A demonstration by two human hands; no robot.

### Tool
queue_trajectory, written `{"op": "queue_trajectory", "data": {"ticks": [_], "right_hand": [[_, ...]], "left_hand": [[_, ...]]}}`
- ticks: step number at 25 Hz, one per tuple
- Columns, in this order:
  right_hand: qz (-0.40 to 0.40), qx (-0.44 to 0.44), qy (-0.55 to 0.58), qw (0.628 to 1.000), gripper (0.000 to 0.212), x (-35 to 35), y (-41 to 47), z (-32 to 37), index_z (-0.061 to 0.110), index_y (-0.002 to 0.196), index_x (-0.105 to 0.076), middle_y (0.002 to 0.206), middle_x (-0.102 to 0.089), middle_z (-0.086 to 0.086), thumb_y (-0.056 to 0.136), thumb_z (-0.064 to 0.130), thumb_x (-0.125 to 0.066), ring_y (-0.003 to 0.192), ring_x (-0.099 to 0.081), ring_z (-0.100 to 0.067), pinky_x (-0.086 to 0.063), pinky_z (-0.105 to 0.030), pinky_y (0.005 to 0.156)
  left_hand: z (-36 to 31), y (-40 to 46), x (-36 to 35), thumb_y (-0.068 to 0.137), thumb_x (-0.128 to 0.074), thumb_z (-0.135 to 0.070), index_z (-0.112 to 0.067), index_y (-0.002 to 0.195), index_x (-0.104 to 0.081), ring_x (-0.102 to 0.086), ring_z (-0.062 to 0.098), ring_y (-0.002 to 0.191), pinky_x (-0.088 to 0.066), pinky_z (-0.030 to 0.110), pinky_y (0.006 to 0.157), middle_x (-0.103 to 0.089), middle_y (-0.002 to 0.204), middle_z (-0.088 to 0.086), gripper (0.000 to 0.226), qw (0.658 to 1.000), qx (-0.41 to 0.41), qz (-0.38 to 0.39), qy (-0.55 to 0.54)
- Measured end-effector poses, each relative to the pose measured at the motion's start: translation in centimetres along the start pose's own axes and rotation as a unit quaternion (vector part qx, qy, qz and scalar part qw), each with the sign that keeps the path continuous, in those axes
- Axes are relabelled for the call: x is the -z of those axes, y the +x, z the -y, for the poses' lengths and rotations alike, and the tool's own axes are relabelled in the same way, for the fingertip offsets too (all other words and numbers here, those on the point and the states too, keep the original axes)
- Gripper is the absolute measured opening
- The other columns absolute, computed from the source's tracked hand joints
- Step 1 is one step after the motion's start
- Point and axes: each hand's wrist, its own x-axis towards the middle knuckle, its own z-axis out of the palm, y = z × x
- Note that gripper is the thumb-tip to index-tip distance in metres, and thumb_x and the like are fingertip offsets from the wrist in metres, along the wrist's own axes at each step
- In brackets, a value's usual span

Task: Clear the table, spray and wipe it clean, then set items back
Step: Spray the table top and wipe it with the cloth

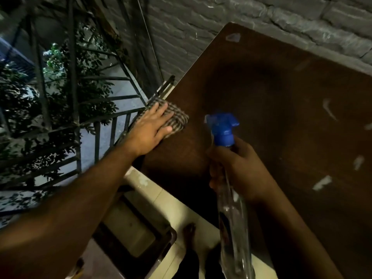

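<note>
Left hand [150, 130] lies flat with the fingers spread and pressed down on a small checked cloth of brown and beige weave [175, 117]; it is released, not gripping, only pushing the cloth against the dark brown wooden surface [271, 101]. The cloth is at the left edge of the surface, with one corner hanging a little over that edge.

The right hand [234, 168] is clenched around the neck of a clear plastic spray bottle with a blue trigger head [224, 127]. The bottle is held in the air above the near part of the surface, not touching it, and its blue head points toward the cloth. The transparent body of the bottle goes down to the lower edge of the view.

On the surface there are several pale marks, mostly on the right side [322, 183], and one pale patch near the far corner [233, 37]. Behind the surface stands a grey brick wall [261, 15]. To the left is a black metal railing [96, 121] with green leaves behind it. Below, beside the surface, is a light tiled floor [171, 200], and a bare foot [189, 232] is seen there.
</note>
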Motion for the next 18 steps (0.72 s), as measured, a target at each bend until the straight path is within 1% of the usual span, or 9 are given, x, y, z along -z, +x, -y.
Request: {"op": "queue_trajectory", "data": {"ticks": [2, 4, 6, 7, 9, 12, 13, 17, 18], "right_hand": [[0.003, -0.003, 0.001, 1.0, 0.013, -0.2, 0.1, -0.1, 0.009, 0.102, -0.056, 0.066, -0.054, -0.013, 0.089, 0.007, -0.059, 0.05, -0.052, -0.023, -0.05, -0.034, 0.048], [0.014, -0.003, -0.002, 1.0, 0.01, -0.5, 0.0, -0.3, 0.012, 0.099, -0.057, 0.063, -0.057, -0.009, 0.089, 0.008, -0.059, 0.049, -0.055, -0.023, -0.049, -0.033, 0.047], [0.019, -0.009, -0.011, 1.0, 0.009, -0.5, -0.2, -0.6, 0.014, 0.097, -0.056, 0.059, -0.059, -0.006, 0.09, 0.01, -0.059, 0.047, -0.056, -0.022, -0.049, -0.031, 0.045], [0.02, -0.015, -0.016, 1.0, 0.009, -0.3, -0.5, -0.7, 0.013, 0.097, -0.056, 0.06, -0.058, -0.007, 0.09, 0.01, -0.059, 0.047, -0.055, -0.022, -0.049, -0.03, 0.045], [0.023, -0.012, -0.021, 0.999, 0.009, -0.1, -1.0, -0.6, 0.012, 0.097, -0.055, 0.062, -0.055, -0.01, 0.089, 0.009, -0.059, 0.05, -0.054, -0.024, -0.049, -0.03, 0.045], [0.033, -0.004, -0.033, 0.999, 0.009, 0.4, -2.0, -0.2, 0.011, 0.099, -0.056, 0.065, -0.055, -0.013, 0.09, 0.01, -0.058, 0.052, -0.054, -0.025, -0.052, -0.03, 0.048], [0.039, -0.005, -0.036, 0.999, 0.009, 0.5, -2.3, -0.1, 0.012, 0.099, -0.056, 0.066, -0.055, -0.013, 0.09, 0.011, -0.057, 0.052, -0.055, -0.024, -0.052, -0.031, 0.048], [0.067, -0.009, -0.014, 0.998, 0.006, 1.2, -3.3, -0.1, 0.013, 0.098, -0.056, 0.062, -0.056, -0.008, 0.091, 0.013, -0.058, 0.052, -0.054, -0.024, -0.048, -0.038, 0.055], [0.071, -0.014, -0.002, 0.997, 0.009, 1.4, -3.4, -0.3, 0.011, 0.1, -0.055, 0.063, -0.054, -0.008, 0.091, 0.012, -0.058, 0.053, -0.053, -0.023, -0.047, -0.038, 0.055]], "left_hand": [[-1.7, 0.5, -0.7, 0.094, -0.03, -0.053, -0.024, 0.148, -0.031, -0.001, 0.021, 0.149, -0.01, 0.051, 0.119, -0.013, 0.16, -0.001, 0.061, 1.0, 0.03, -0.004, 0.007], [-4.9, -3.8, -2.6, 0.096, -0.028, -0.052, -0.029, 0.148, -0.029, 0.003, 0.016, 0.149, -0.001, 0.044, 0.121, -0.01, 0.16, -0.006, 0.057, 0.998, -0.058, 0.029, 0.014], [-5.3, -9.5, -3.9, 0.096, -0.023, -0.056, -0.032, 0.148, -0.025, 0.006, 0.011, 0.148, 0.002, 0.034, 0.12, -0.007, 0.16, -0.01, 0.058, 0.986, -0.153, 0.055, 0.025], [-4.1, -10.6, -3.6, 0.095, -0.02, -0.061, -0.033, 0.148, -0.024, 0.005, 0.009, 0.148, 0.0, 0.035, 0.12, -0.007, 0.159, -0.012, 0.06, 0.988, -0.144, 0.045, 0.017], [-1.1, -8.3, -2.1, 0.092, -0.021, -0.066, -0.035, 0.147, -0.024, 0.003, 0.011, 0.149, -0.006, 0.045, 0.12, -0.009, 0.159, -0.011, 0.063, 0.999, -0.032, 0.012, 0.002], [-0.1, -3.2, 0.1, 0.093, -0.031, -0.054, -0.025, 0.149, -0.03, 0.0, 0.023, 0.149, -0.011, 0.054, 0.118, -0.012, 0.161, 0.0, 0.063, 0.994, 0.107, -0.023, -0.03], [-1.4, -3.4, -0.3, 0.094, -0.032, -0.051, -0.024, 0.149, -0.031, 0.0, 0.024, 0.149, -0.01, 0.053, 0.119, -0.012, 0.16, 0.0, 0.061, 0.993, 0.108, -0.025, -0.029], [-6.3, -12.3, -3.6, 0.096, -0.026, -0.057, -0.032, 0.147, -0.027, 0.007, 0.008, 0.148, 0.003, 0.034, 0.12, -0.006, 0.159, -0.014, 0.057, 0.999, -0.033, 0.006, -0.013], [-5.7, -13.5, -3.6, 0.094, -0.023, -0.061, -0.034, 0.147, -0.027, 0.007, 0.005, 0.147, 0.002, 0.034, 0.12, -0.007, 0.159, -0.015, 0.059, 1.0, -0.026, 0.003, -0.015]]}}
